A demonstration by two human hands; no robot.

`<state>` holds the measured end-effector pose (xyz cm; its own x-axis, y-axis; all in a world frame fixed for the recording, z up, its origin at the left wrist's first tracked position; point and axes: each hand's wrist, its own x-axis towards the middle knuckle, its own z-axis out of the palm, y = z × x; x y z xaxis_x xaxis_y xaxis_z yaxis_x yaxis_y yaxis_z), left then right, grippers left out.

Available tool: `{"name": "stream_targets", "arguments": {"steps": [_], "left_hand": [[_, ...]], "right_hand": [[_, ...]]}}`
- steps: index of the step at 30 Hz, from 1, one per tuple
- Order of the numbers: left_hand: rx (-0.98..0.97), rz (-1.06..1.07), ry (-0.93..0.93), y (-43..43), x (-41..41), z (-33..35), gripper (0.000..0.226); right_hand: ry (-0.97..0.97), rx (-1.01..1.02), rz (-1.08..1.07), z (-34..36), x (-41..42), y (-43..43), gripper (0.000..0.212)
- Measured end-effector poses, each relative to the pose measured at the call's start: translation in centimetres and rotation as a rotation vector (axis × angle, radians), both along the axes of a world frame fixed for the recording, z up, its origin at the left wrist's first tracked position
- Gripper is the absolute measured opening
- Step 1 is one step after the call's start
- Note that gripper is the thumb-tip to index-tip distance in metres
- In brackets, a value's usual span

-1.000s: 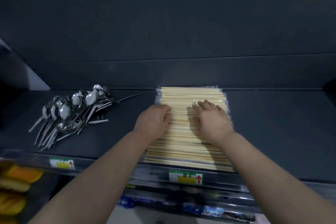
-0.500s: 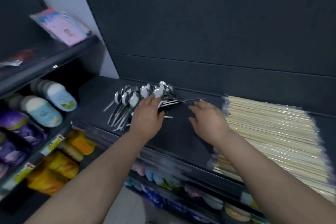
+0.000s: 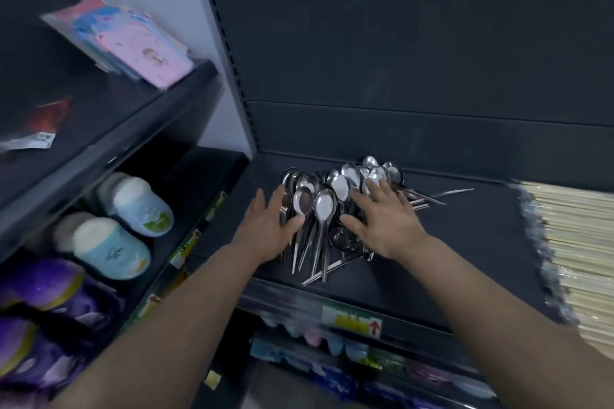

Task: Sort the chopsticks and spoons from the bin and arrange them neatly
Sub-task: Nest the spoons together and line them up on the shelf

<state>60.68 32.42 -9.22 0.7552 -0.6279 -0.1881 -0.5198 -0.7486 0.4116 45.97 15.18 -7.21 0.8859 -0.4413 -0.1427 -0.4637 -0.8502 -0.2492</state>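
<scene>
Leaving the chopsticks [image 3: 578, 242], left hand [image 3: 269, 226] and right hand [image 3: 387, 224] had moved onto the spoons [image 3: 324, 206], fingers [image 3: 382, 192] spread, gripping nothing, apparently to straighten them.

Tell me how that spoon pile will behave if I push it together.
Probably stiff and slippery: the spoons look like polished metal, so should slide on the shelf. Heaped loosely with handles crossed, they may snag or splay rather than move together.
</scene>
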Motion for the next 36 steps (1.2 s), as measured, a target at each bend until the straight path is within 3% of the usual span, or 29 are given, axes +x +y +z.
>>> {"name": "stream_targets", "arguments": {"steps": [3,11,36], "left_hand": [[0.005,-0.089,0.032,-0.4,0.6,-0.5,0.078],[0.182,-0.15,-0.118,-3.5,0.4,-1.1,0.078],[0.161,-0.222,-0.097,-14.6,-11.0,-0.9,0.065]], "right_hand": [[0.083,-0.001,0.009,-0.8,0.9,0.2,0.066],[0.153,-0.008,-0.012,-2.1,0.8,-0.3,0.064],[0.153,-0.008,-0.134,-1.8,-10.9,-8.2,0.063]]}}
